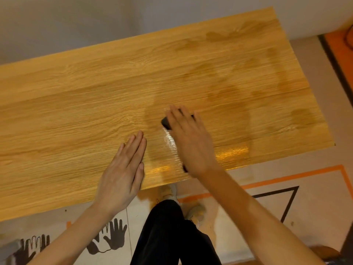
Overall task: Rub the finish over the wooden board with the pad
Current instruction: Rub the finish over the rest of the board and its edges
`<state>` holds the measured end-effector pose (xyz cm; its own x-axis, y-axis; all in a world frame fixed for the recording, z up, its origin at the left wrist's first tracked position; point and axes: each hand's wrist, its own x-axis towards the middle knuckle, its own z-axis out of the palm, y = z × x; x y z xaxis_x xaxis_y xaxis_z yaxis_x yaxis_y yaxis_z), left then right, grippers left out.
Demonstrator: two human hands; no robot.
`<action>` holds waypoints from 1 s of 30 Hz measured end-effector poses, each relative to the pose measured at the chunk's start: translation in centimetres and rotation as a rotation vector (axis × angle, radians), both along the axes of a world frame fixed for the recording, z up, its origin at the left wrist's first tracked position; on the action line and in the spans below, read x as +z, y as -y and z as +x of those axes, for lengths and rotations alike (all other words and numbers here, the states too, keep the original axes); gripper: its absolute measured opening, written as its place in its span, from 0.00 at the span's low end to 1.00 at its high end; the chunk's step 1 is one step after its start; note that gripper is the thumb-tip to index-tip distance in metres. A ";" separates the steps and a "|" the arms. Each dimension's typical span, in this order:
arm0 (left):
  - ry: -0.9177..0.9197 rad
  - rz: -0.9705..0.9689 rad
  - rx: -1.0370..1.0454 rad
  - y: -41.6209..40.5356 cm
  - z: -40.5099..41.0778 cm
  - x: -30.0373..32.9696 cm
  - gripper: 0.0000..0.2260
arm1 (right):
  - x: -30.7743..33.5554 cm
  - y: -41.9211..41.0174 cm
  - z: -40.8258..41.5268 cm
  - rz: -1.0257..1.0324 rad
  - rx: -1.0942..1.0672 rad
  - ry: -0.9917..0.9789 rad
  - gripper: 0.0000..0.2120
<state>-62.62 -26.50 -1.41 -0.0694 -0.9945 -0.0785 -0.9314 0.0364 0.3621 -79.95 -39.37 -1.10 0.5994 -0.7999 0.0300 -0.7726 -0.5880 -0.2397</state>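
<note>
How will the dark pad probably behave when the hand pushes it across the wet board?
The pad will probably slide easily, since the board shines wet beside it. It looks thin and likely soft, lying flat under the right hand. The board will likely stay put, with the left hand flat on it.

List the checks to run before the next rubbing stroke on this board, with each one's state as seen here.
1. Pad under the right hand: ok, dark edge shows beneath the fingers.
2. Left hand flat on the wooden board, bracing it: ok.
3. Left hand clear of the wet sheen: ok, just beside it.
4. Finish across the whole board: not ok, the left part looks dry.
5. Finish remaining on the pad: cannot tell.
</note>
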 end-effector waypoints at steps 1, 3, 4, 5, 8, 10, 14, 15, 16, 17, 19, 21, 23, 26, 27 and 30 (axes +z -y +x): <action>-0.020 0.000 0.002 0.0 0.0 0.0 0.25 | 0.0 1.6 -1.4 -0.011 -0.024 -0.028 0.25; -0.067 -0.010 -0.004 -0.1 0.0 0.1 0.24 | 0.0 4.6 -5.0 -0.034 -0.227 -0.034 0.21; -0.090 -0.015 -0.006 -0.1 0.1 0.2 0.24 | 0.2 5.7 -6.6 -0.019 -0.354 -0.028 0.21; -0.114 -0.019 0.002 0.0 0.2 0.3 0.24 | 0.4 6.3 -7.3 0.004 -0.459 -0.014 0.22; -0.170 -0.065 0.044 2.0 0.4 0.8 0.23 | 0.0 5.3 -3.6 -0.034 -0.574 0.021 0.23; -0.177 -0.098 0.104 5.2 0.5 1.1 0.22 | -0.4 2.8 0.9 -0.044 -0.425 0.028 0.27; -0.102 -0.118 0.178 11.9 1.7 1.0 0.22 | -0.2 1.1 2.8 -0.038 -0.072 -0.002 0.24; -0.083 -0.110 0.195 12.7 2.3 0.7 0.22 | 0.1 2.4 1.5 -0.049 -0.057 -0.037 0.24; -0.072 -0.100 0.206 13.2 2.7 0.4 0.22 | 0.2 3.9 -0.1 -0.061 -0.095 -0.071 0.24; -0.067 -0.095 0.210 13.3 3.0 0.1 0.22 | 0.2 5.5 -2.0 -0.058 -0.194 -0.064 0.24; -0.048 -0.109 0.199 13.1 3.2 -0.3 0.22 | 0.6 8.0 -5.5 -0.007 -0.473 0.013 0.22; -0.020 -0.124 0.192 13.1 3.2 -0.6 0.23 | 0.5 8.9 -5.4 -0.008 -0.639 0.059 0.22; -0.020 -0.121 0.189 13.2 3.2 -0.7 0.23 | -0.2 7.6 -1.4 -0.043 -0.622 0.010 0.24; -0.028 -0.102 0.187 13.3 3.3 -0.5 0.23 | -1.7 4.2 5.6 -0.044 -0.334 -0.001 0.26; -0.025 -0.091 0.192 13.3 3.2 -0.5 0.24 | -2.0 3.9 6.6 -0.044 -0.234 -0.022 0.27; -0.006 -0.065 0.207 13.4 3.3 -0.6 0.24 | -0.6 6.7 4.3 -0.036 -0.113 -0.069 0.27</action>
<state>-59.36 -39.93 -2.04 0.1366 -0.9905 -0.0139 -0.9193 -0.1319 0.3709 -75.70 -46.04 -1.75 0.5074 -0.8614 0.0220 -0.8481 -0.5037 -0.1644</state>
